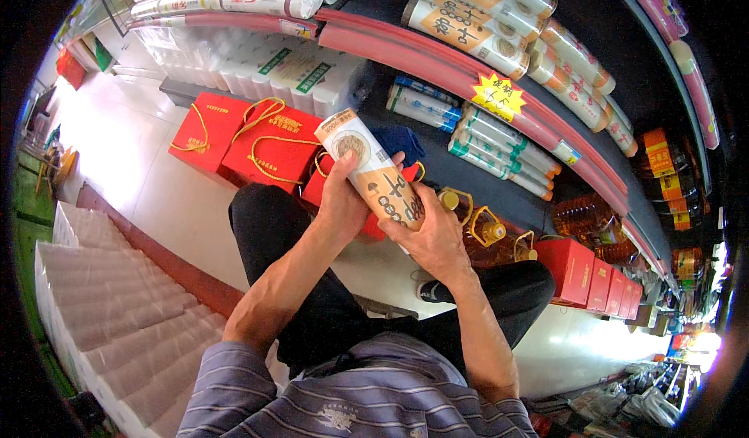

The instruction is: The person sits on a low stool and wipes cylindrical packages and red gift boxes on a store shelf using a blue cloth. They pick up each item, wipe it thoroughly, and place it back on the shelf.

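Note:
Between both my hands is a cylindrical paper pack of dried noodles (366,172), white and orange, bearing writing and a picture of noodles. It is held tilted above my knees. My left hand (342,195) grips its upper part, the thumb over the picture. My right hand (433,227) clasps the lower end, thumb across the front and fingers along the side. Matching noodle packs (474,28) lie stacked on the upper shelf ahead. On the lower shelf lie blue-and-white noodle packs (422,104) and green-and-white ones (500,148).
Red gift boxes (272,145) with yellow cord handles stand on the floor ahead, beside wrapped tissue rolls (281,69). Oil bottles (483,230) and more red boxes (567,271) stand at right. A red shelf edge (421,55) crosses above. Stacked white plastic-wrapped packs (129,315) rise at left.

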A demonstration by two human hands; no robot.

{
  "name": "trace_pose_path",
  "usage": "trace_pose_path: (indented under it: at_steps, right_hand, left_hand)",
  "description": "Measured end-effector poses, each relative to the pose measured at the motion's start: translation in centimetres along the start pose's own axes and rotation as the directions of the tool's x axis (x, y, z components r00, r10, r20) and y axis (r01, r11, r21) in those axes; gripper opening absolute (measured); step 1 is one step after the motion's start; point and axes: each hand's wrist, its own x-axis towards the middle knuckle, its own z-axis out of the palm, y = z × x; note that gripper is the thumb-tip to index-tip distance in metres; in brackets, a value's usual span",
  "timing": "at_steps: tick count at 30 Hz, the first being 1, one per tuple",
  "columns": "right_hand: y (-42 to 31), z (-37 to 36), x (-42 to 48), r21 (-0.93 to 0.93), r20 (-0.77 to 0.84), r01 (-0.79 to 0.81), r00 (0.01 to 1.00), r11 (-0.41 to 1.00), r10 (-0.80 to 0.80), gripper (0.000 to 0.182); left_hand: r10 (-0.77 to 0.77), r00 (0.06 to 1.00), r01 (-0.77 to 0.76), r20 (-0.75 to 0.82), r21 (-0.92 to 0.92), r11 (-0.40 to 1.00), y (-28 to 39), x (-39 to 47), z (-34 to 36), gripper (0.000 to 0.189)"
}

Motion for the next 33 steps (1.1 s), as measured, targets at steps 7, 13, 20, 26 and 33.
trace_pose_path:
  at_steps: [7,13,20,26,33]
  right_hand:
    - [-1.7,-0.5,0.3,-0.002,0.035,-0.02,0.999,1.0,0.02,0.082]
    - [-2.2,-0.1,0.5,-0.071,-0.006,-0.008,1.0,0.997,0.007,0.082]
    - [-1.7,0.5,0.2,-0.139,-0.065,0.077,0.994,0.987,-0.087,0.082]
    - [0.5,-1.1,-0.3,0.326,0.032,0.046,0.998,0.944,-0.06,0.081]
    - [1.9,-2.9,-1.3,0.55,0.077,-0.02,0.997,0.835,-0.027,0.044]
  left_hand:
    - [-0.035,0.999,0.036,0.026,-0.028,0.999,-0.1,0.0,-0.9,0.075]
    - [-0.077,0.996,0.077,0.036,-0.012,0.997,-0.3,0.2,-0.9,0.078]
    - [-0.062,0.998,0.063,0.013,-0.095,0.994,0.0,0.0,-0.8,0.08]
    - [0.04,0.998,-0.042,-0.043,-0.05,0.998,0.7,0.1,-0.3,0.077]
    - [-0.001,0.998,-0.004,-0.059,-0.082,0.997,0.3,0.5,-1.2,0.077]
